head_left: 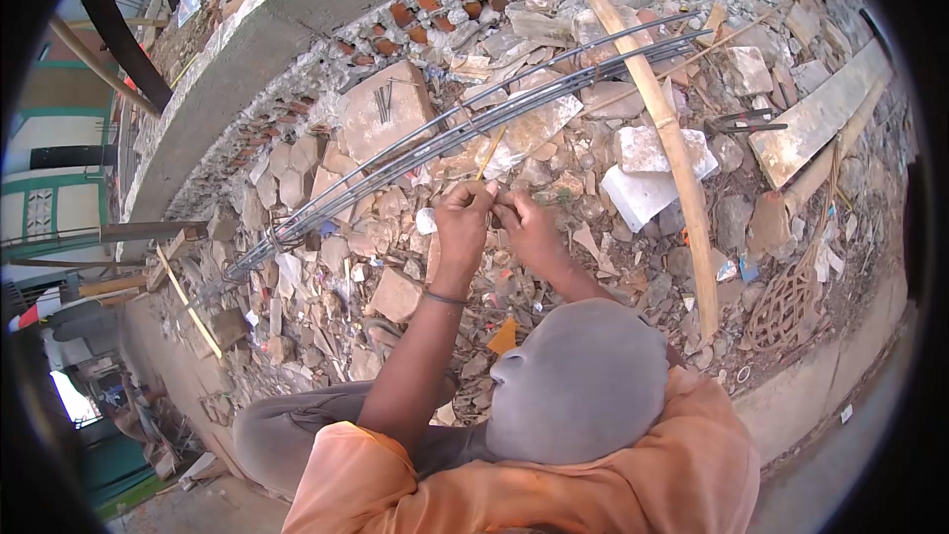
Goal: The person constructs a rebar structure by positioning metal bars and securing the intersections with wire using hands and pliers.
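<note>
No words, numbers, brands or signs readable from here, the blue scrap (748, 269) among the rubble (733, 221) at right too small to make out

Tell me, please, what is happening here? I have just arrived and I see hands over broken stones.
Someone in an orange shirt is bent over rubble. The left hand and right hand meet at the fingertips; anything they pinch is too small to make out. Just beyond them lies a bundle of long metal rods, and a wooden pole crosses over it.
</note>
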Available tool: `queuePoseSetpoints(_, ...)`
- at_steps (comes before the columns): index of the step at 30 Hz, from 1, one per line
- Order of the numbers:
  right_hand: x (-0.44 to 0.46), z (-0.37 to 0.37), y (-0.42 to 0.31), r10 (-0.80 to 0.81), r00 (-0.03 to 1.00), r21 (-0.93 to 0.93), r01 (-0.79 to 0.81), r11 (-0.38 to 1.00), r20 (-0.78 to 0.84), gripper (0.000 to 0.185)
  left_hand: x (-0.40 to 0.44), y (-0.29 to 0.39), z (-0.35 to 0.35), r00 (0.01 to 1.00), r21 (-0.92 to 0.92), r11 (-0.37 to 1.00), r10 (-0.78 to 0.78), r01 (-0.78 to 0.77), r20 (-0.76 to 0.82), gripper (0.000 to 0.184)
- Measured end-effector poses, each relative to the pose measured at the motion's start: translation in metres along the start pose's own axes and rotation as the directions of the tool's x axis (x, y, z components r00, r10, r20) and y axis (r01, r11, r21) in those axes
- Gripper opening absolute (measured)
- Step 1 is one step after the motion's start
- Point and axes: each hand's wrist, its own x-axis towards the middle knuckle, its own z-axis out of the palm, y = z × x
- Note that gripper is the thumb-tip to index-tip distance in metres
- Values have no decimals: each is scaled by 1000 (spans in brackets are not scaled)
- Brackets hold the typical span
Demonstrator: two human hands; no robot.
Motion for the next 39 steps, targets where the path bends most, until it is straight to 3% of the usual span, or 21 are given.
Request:
queuePoseSetpoints(3,2,-13,-3,-65,996,-10,64,998,-64,26,5,8,14,995,148,984,103,-102,0,9)
queuePoseSetpoints(4,-1,-18,-16,-63,992,-96,53,994,-106,25,-1,24,25,999,124,992,32,-36,37,10)
queuePoseSetpoints(7,4,-35,-34,139,979,87,-127,988,-146,24,5,33,47,992,271,960,47,-77,117,11)
queuePoseSetpoints(9,-1,-44,-25,257,965,453,-203,868,-60,23,7,17,50,990,107,991,72,-85,118,13)
queuePoseSetpoints(12,12,-63,-21,160,960,503,-23,864,-231,26,33,2,66,989,-84,996,46,-34,139,15)
queuePoseSetpoints(13,5,-64,-11,248,933,604,-42,796,-261,30,26,1,66,994,-17,1000,23,-21,103,18)
queuePoseSetpoints(15,4,-64,-1,258,894,664,56,746,-366,36,31,-10,70,996,-12,998,64,-64,58,21)
queuePoseSetpoints(17,-10,-66,16,302,912,748,8,663,-278,38,18,-11,58,998,107,993,37,-41,43,23)
queuePoseSetpoints(19,-14,-65,30,352,917,627,-163,762,-189,45,9,-6,48,986,311,938,166,-154,-10,24)
queuePoseSetpoints(20,-14,-61,27,93,936,156,-42,987,-341,47,7,-5,44,969,411,886,244,-214,-21,22)
queuePoseSetpoints(21,-17,-56,20,-222,909,-360,87,929,-353,48,5,-3,41,949,510,820,313,-261,-18,22)
queuePoseSetpoints(22,-19,-51,12,-506,836,-775,171,608,-212,50,2,-4,37,949,530,808,316,-257,-21,21)
queuePoseSetpoints(25,-10,-44,-9,-327,934,-727,324,605,144,49,8,2,25,948,551,803,311,-226,-65,16)
queuePoseSetpoints(26,-16,-35,-14,-180,977,-819,194,541,112,44,6,3,24,957,535,825,273,-180,-99,14)
queuePoseSetpoints(27,-13,-36,-1,-159,979,-758,197,622,124,43,5,4,24,963,515,846,236,-138,-128,12)
queuePoseSetpoints(30,2,-39,33,-71,985,-590,151,793,157,40,26,-14,18,912,583,794,353,-173,-210,14)
queuePoseSetpoints(32,-8,-36,8,70,985,-540,25,842,155,37,17,1,9,960,466,878,215,-109,-181,15)
queuePoseSetpoints(35,-15,-36,-19,115,973,-631,39,775,201,34,21,-4,9,982,394,919,102,-33,-156,21)
queuePoseSetpoints(36,-16,-36,-12,5,990,-552,75,830,142,33,24,-10,9,984,389,921,82,-15,-157,24)
queuePoseSetpoints(38,-14,-33,9,-202,979,-385,184,904,-8,30,28,-12,8,990,46,996,-71,77,-119,23)
queuePoseSetpoints(39,-11,-36,10,-300,953,-504,280,817,44,30,27,-11,7,986,-130,983,-144,133,-81,22)
